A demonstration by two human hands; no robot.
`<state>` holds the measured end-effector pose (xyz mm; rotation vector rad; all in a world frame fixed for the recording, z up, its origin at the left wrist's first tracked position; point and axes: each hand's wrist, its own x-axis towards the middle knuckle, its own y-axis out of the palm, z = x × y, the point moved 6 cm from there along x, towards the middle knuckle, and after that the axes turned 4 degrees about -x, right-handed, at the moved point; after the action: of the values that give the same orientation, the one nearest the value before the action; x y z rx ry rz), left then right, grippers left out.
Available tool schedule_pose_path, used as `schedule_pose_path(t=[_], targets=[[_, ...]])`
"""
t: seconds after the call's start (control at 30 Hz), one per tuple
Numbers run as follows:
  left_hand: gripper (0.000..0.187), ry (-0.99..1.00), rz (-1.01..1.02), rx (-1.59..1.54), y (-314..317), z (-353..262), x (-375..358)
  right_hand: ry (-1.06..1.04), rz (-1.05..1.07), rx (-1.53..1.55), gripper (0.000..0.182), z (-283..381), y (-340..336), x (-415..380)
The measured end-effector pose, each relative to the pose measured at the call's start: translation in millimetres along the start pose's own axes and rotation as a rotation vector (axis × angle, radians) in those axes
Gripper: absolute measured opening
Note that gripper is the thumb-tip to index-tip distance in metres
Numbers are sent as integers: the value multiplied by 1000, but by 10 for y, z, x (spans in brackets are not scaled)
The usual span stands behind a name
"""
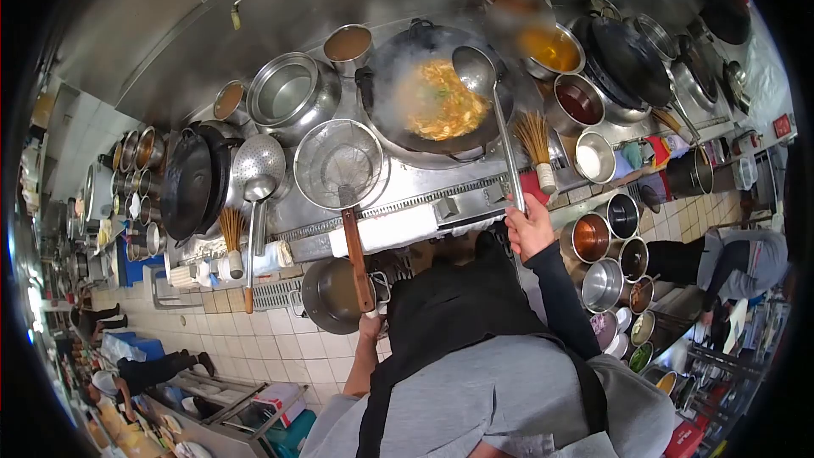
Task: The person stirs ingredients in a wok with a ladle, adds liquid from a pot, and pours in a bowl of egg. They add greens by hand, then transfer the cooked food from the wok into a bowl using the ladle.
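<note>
Grey shirt and black apron of the person fill the bottom of the view, nearest the camera. Beyond them stands the wok (437,93), the landmark: large, dark, steaming, with yellow-orange food in it that looks like noodles or egg.

Right of the wok's centre, the right hand (527,225) has its fingers clamped round the end of a long ladle (492,110), whose bowl hangs just over the food. Below and left of the wok, the left hand (370,326) grips the wooden handle of a wire strainer (339,165), whose mesh basket rests on the steel range (407,195) just beside the wok's rim.

I judge the step to be stir-frying, with the ladle working or seasoning the food. The next move likely calls for a steady dip or stir of the ladle.

Right of the wok stand seasoning pots (555,51) holding yellow and dark red liquids; below it a bamboo brush (536,148).

No readable writing or brand shows.
</note>
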<state>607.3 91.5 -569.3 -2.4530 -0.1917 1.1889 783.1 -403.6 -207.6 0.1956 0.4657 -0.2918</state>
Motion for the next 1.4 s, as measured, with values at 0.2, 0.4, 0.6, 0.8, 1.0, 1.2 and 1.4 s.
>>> schedule_pose_path(t=[0.2,0.4,0.6,0.8,1.0,1.2,1.4], targets=[[44,111,-48,-88,2,-281,-177,28,3,9,28,1,-44,25],[26,26,28,-18,118,90,-278,23,0,11,28,4,-79,47],[22,-22,-12,21,107,159,-516,34,-8,20,29,21,-91,67],[26,-11,-4,-3,77,145,-403,36,-12,19,29,42,-65,83],[34,-45,-9,-251,134,254,-74,49,18,-1,28,20,-95,108],[40,-46,-55,-166,156,-205,-409,74,67,-20,28,37,-242,179],[73,13,-22,283,563,249,-394,82,157,-76,30,320,-458,225]])
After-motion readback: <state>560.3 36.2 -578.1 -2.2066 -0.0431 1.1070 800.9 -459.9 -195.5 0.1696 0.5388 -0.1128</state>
